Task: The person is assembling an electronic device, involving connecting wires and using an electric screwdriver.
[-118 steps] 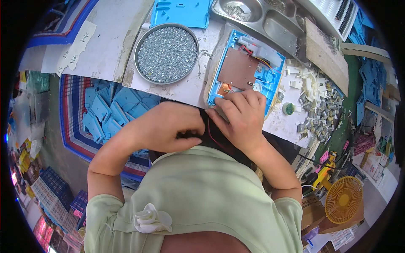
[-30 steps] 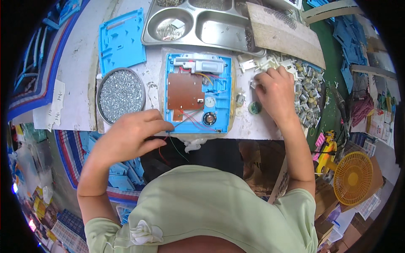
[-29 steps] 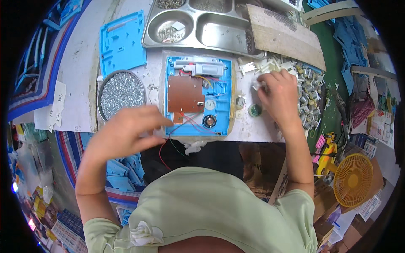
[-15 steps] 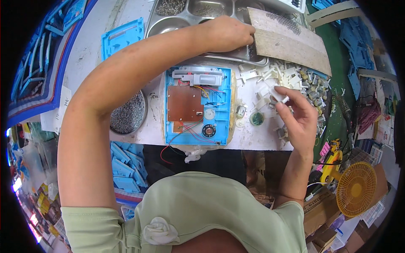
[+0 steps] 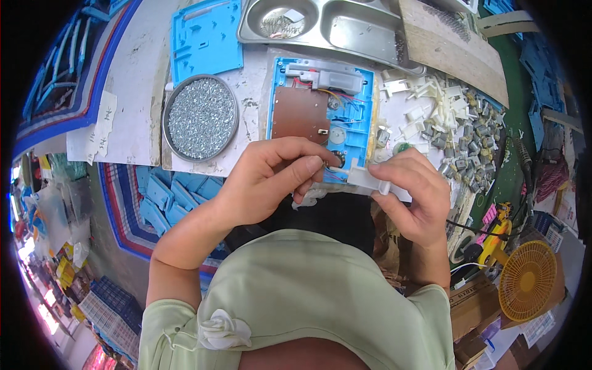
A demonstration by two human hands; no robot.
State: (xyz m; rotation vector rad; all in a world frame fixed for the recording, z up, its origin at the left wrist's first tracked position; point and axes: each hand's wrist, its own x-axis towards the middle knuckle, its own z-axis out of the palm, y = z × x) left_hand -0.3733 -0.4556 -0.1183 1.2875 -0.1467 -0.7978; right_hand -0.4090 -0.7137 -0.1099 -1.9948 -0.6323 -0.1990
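A white plastic part [image 5: 365, 178] with a rounded end sits pinched between the thumb and fingers of my right hand [image 5: 414, 198]. My left hand [image 5: 271, 179] is closed in a pinch close beside it; what lies between its fingertips is too small to name. Both hands are over the near edge of an open blue plastic housing [image 5: 364, 129]. Inside the housing are a brown circuit board [image 5: 299, 114], a grey plastic mechanism [image 5: 336, 80] and coloured wires. My left fingers partly hide a round black component at its lower end.
Left of the housing stands a round dish of small metal screws [image 5: 202, 117], with a blue panel [image 5: 206, 40] behind it. A compartmented steel tray [image 5: 364, 34] and a worn board [image 5: 459, 49] lie at the back. White parts [image 5: 450, 102] and small motors [image 5: 475, 132] are heaped at right.
My left hand has come back from the steel tray to the housing's near edge. My right hand has brought the white part leftward and nearer, beside the left. The view has shifted.
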